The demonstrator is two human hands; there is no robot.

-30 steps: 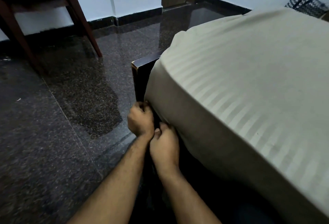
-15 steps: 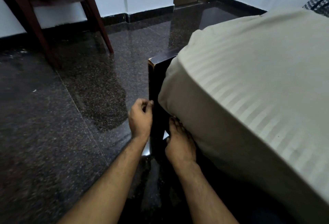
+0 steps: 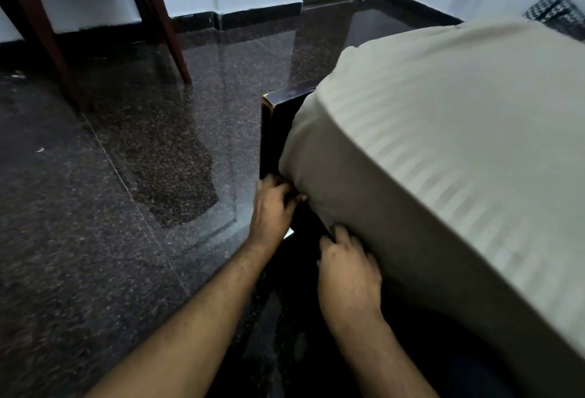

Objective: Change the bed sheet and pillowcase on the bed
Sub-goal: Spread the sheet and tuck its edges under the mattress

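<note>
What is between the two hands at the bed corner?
In the head view, the dark bed frame lies between the left hand and right hand, under the sheet.

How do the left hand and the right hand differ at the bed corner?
The left hand is at the dark bed frame, farther up; the right hand is lower, along the mattress side. The left hand's fingers curl at the sheet corner; the right hand's fingers push under its edge. Both touch the sheet.

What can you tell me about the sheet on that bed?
The sheet is pale cream cloth with faint woven stripes. It lies smooth over the mattress top and hangs down its side, wrapped round the corner beside the dark bed frame. The left hand touches it at the corner; the right hand presses its fingers against the lower edge.
</note>
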